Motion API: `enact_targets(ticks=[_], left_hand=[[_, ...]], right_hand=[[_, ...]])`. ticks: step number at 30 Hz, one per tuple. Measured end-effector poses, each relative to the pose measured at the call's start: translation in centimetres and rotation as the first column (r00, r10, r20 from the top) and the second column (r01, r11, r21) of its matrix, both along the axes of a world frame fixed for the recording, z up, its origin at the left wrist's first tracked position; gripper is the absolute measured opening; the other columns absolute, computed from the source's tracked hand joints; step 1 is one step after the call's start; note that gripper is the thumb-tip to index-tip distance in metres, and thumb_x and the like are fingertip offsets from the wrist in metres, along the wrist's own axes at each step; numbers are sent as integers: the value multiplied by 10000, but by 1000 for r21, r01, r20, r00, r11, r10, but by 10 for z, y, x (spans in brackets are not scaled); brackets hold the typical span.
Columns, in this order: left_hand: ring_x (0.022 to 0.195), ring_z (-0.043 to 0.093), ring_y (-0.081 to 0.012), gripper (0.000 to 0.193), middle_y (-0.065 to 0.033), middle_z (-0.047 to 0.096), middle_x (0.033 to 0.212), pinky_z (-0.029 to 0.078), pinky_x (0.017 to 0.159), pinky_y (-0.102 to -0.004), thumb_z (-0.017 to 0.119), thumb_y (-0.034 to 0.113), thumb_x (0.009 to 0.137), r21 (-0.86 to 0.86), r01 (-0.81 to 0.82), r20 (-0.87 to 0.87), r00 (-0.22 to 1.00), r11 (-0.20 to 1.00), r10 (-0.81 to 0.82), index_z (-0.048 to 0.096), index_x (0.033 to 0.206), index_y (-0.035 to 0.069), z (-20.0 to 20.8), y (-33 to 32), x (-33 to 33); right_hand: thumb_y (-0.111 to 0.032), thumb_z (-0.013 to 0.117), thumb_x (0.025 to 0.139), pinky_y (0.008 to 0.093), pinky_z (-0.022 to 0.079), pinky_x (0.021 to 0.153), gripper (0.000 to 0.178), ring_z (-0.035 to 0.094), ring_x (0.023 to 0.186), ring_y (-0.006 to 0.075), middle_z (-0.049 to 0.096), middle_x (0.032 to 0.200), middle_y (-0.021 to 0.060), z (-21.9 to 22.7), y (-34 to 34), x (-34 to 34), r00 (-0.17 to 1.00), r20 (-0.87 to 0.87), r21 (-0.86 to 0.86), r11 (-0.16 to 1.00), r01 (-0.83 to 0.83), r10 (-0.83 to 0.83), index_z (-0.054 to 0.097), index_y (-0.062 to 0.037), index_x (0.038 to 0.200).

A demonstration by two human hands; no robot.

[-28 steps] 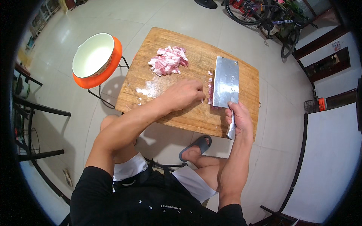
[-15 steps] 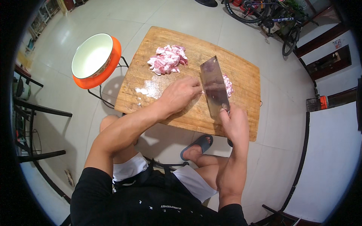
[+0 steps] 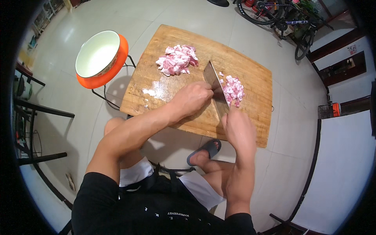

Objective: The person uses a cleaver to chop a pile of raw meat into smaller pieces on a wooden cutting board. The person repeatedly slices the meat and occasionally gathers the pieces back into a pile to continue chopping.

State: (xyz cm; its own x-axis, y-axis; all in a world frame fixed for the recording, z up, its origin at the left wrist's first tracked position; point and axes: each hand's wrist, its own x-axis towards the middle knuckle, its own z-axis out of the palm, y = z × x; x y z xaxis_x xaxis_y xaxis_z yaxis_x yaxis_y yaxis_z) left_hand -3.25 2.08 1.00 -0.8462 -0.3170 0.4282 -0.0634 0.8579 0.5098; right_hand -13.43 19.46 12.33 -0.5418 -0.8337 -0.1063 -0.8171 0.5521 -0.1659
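My right hand (image 3: 239,127) is wrapped round the handle of a cleaver (image 3: 216,84), whose broad metal blade stands on edge on a wooden board (image 3: 184,125). Against the blade's left side are the curled fingers of my left hand (image 3: 194,97), knuckles close to the metal; what they press on the board, if anything, is hidden. Right of the blade lies a pile of small diced pink and white meat (image 3: 234,89), a few bits apart from it. A larger heap of raw meat pieces (image 3: 177,60) sits at the board's far left.
Left of the board, a white enamel bowl (image 3: 97,53) rests on an orange round stool (image 3: 123,58) with dark metal legs. Wet white scraps (image 3: 149,92) lie on the board's left. Bicycles (image 3: 282,21) stand at the far right; dark chair legs (image 3: 45,109) jut in at left.
The cleaver has come down from a tilted, flat-facing position to nearly upright beside my left fingers. The diced pile, partly covered before, now shows fully. My left hand has shifted slightly right.
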Motion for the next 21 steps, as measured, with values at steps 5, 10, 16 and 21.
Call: enact_targets(ticks=[5,10,16,21], left_hand=[[967,699,-390,143,-159,686,958,572,849,-492,725,148,936,4,21,-40,999,1000,-21,720,885,14,-4,-3,1],[984,696,-393,130,-175,675,953,575,853,-500,711,125,927,9,1,-48,999,1000,0,721,893,0,-2,-5,2],[974,678,-383,126,-152,665,981,565,840,-489,749,145,939,107,-36,-63,997,994,43,735,955,21,-4,-3,3],[977,683,-373,132,-131,689,1033,574,839,-469,778,153,947,44,3,-52,999,999,-1,745,987,32,0,-5,10]], right_hand=[[-188,613,998,617,567,827,261,724,928,517,740,962,321,-17,-27,-14,997,-36,-60,995,-77,75,699,58,997],[-206,613,993,607,537,891,319,678,1006,553,705,1012,366,-9,-12,-32,993,112,-19,999,-40,42,684,104,1024],[-197,593,985,599,554,807,299,716,842,511,707,874,336,-30,12,-53,975,221,-31,999,23,-15,677,88,1014],[-170,556,994,387,482,451,221,602,437,162,590,587,87,-42,-8,-72,697,706,-116,950,289,-126,640,24,929]])
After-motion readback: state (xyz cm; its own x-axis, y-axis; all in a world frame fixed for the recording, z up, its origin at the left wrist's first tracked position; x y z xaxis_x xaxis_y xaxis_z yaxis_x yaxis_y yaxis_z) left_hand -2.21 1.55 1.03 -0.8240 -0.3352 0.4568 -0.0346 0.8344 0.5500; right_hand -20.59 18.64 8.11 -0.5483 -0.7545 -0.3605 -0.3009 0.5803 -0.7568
